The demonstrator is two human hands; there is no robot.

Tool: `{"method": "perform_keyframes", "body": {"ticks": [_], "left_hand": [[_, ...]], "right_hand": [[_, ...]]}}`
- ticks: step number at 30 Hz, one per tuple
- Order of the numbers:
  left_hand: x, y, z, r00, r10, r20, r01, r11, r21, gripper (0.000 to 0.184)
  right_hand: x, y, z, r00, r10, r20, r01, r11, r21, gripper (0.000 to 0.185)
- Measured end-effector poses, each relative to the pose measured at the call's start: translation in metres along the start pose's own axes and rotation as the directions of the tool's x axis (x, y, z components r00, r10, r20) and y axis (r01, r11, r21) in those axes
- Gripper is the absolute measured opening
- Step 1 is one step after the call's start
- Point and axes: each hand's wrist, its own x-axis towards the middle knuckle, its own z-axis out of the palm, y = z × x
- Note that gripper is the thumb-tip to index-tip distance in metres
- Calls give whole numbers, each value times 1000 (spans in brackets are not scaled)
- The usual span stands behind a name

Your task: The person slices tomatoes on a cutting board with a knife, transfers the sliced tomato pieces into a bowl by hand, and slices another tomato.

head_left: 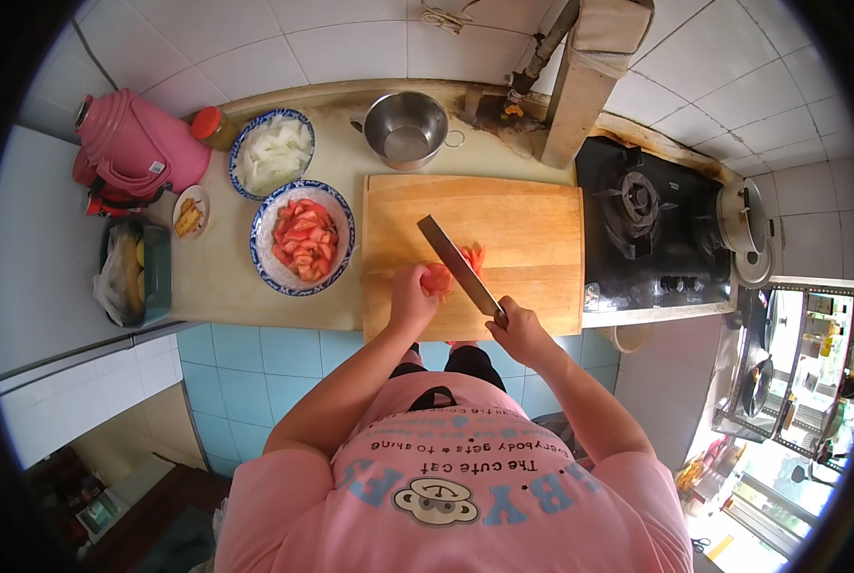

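Observation:
My right hand [520, 330] is closed around the handle of a kitchen knife [458, 263], whose broad blade slants up and left over the wooden cutting board [532, 220]. Under my left hand [416, 298] a piece of tomato [437, 279] is gripped on the board, just left of the blade. Cut tomato pieces [475, 256] lie on the blade's right side. Left of the board, a blue-rimmed bowl [267, 270] holds many red tomato chunks [305, 239]. How far the blade has gone into the tomato is hidden.
Behind that bowl stands a plate of pale sliced vegetable [274, 155]. A metal pot [406, 129] sits at the board's back edge. To the right is a black gas stove [666, 224] with a pan [740, 218]. A pink thermos [145, 143], jar [214, 127] and small dish [191, 212] are at left.

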Motion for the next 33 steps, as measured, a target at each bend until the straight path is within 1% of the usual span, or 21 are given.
{"method": "perform_keyframes", "body": {"ticks": [3,5,8,10,12,14,15,18,20,23,24,25,26,27,28,29,31,32,33], "left_hand": [[2,-9,2,1000,-13,19,14,999,-33,32],[4,-7,-2,997,-60,57,64,995,-73,32],[4,-18,3,994,-83,76,91,990,-110,33],[6,-15,1,992,-91,84,99,990,-97,32],[8,-10,-3,991,-99,93,107,991,-86,31],[11,-6,-6,976,-155,155,174,978,-118,29],[11,-8,-5,976,-156,155,175,977,-119,29],[9,-14,-5,975,-146,165,172,972,-159,28],[9,-18,-8,985,-65,161,86,988,-128,29],[12,-26,-8,977,-50,208,87,981,-173,28],[14,-23,-11,977,-48,207,85,981,-173,28],[15,-20,-15,980,-7,201,38,987,-155,27],[17,-17,-19,980,36,194,-9,991,-136,26],[18,-15,-22,981,35,189,-10,991,-134,26],[19,-12,-25,975,30,222,-3,993,-118,25],[20,-9,-27,966,25,257,2,995,-104,25],[21,-15,-24,962,41,269,-12,994,-109,25],[21,-19,-23,958,51,280,-21,994,-111,25],[23,-21,-24,959,51,280,-20,993,-112,25]], "right_hand": [[-2,0,-3,1000,-2,28,3,1000,-11,23],[-1,1,-3,999,3,45,-2,1000,-16,24],[3,4,2,997,38,74,-35,999,-36,24],[7,4,6,993,67,101,-62,997,-53,24],[11,2,12,994,54,90,-49,997,-55,23],[18,1,19,996,41,79,-36,998,-58,23],[22,3,22,997,28,74,-23,997,-75,24],[34,5,32,999,10,52,-5,995,-103,24],[39,7,36,999,7,33,-3,994,-113,24],[42,4,36,1000,3,1,-3,996,-86,25],[42,5,37,999,10,-37,-12,998,-58,25],[41,5,38,997,18,-74,-20,999,-30,26],[40,6,38,997,13,-74,-16,999,-30,26],[39,7,37,995,35,-90,-36,999,-15,26],[36,8,36,993,58,-106,-58,998,2,27],[33,11,32,993,58,-106,-58,998,2,27],[22,7,15,999,21,-47,-20,999,36,26],[19,6,9,1000,10,-14,-10,1000,-2,26],[15,1,4,1000,11,-13,-11,1000,-3,26]]}}
